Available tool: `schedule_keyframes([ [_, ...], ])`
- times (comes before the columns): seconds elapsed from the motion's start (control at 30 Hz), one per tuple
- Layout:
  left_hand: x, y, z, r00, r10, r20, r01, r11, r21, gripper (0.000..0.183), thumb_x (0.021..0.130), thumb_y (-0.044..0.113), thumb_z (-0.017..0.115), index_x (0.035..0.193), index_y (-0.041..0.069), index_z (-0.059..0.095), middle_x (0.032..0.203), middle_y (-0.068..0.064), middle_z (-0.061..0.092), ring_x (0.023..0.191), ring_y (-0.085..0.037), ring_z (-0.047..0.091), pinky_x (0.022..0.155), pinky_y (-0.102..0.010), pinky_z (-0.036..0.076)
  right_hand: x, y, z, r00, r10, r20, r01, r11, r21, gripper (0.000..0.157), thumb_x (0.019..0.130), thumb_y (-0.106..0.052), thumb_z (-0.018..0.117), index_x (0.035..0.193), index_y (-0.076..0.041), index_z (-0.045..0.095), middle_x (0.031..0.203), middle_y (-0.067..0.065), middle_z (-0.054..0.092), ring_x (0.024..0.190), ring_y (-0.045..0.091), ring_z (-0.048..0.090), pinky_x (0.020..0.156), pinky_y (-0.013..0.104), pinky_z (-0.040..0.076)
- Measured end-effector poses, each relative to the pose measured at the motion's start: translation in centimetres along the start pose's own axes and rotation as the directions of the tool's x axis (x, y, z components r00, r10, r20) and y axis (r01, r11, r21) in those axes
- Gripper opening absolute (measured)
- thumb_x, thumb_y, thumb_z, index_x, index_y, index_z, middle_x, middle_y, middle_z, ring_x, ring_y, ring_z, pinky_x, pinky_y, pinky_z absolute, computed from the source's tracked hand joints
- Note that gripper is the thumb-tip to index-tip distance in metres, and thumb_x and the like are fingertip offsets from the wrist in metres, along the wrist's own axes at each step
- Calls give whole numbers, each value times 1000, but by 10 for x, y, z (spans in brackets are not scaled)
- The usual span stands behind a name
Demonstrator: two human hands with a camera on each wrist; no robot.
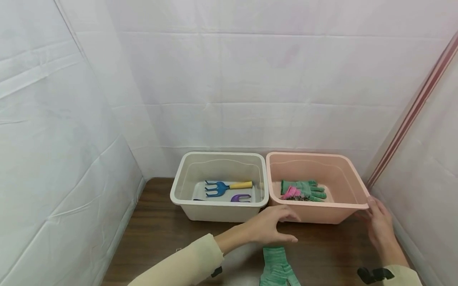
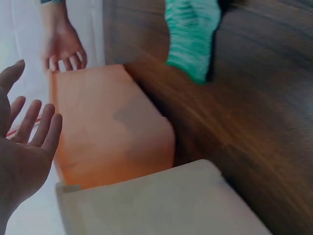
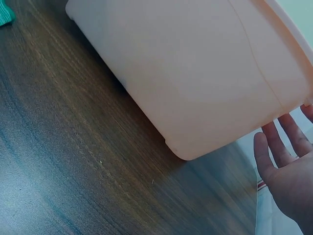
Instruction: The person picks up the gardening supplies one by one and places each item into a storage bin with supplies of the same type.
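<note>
My right hand (image 1: 381, 222) holds the front right corner of a pink plastic bin (image 1: 307, 214), fingers under its rim. In the right wrist view, those fingers (image 3: 281, 144) reach up along the bin's end wall. Inside the bin are a green glove (image 1: 304, 188) and something pink (image 1: 291, 192). My left hand (image 1: 268, 224) hovers before the two bins, thumb and fingers spread, with nothing in it. Below that hand, another green glove (image 1: 275, 266) lies on the table, partly cut off by the frame edge.
A white plastic bin (image 1: 220, 212) stands left of the pink one, their rims side by side. In it lie a blue hand rake (image 1: 220, 188) with a yellow handle and a purple tool (image 1: 240, 198). White sheeting (image 1: 222, 79) surrounds the dark wooden table (image 1: 154, 226) on the back and sides.
</note>
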State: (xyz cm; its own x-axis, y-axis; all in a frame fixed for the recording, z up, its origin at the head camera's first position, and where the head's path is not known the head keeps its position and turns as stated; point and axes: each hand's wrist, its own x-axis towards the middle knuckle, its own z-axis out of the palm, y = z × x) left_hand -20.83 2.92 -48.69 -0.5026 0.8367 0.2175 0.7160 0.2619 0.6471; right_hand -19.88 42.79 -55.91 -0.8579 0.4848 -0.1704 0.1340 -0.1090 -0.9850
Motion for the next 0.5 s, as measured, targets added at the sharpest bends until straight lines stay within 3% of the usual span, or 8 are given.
schedule_keyframes([
  [0.27,-19,-16,15,999,-34,40,35,999,-18,52,93,41,84,135,16,66,127,10,65,119,-3,61,97,-12,47,-3,0,0,1000,-29,5,29,999,35,71,107,-52,58,165,-17,38,170,9,35,136,13,50,88,21,55],
  [0.5,-33,-31,24,987,-93,131,90,996,26,56,93,45,83,139,18,66,134,8,65,127,-3,57,107,-21,46,-3,0,-1,999,-53,14,52,998,30,66,107,-49,59,162,-16,43,159,8,45,127,10,55,86,20,56],
])
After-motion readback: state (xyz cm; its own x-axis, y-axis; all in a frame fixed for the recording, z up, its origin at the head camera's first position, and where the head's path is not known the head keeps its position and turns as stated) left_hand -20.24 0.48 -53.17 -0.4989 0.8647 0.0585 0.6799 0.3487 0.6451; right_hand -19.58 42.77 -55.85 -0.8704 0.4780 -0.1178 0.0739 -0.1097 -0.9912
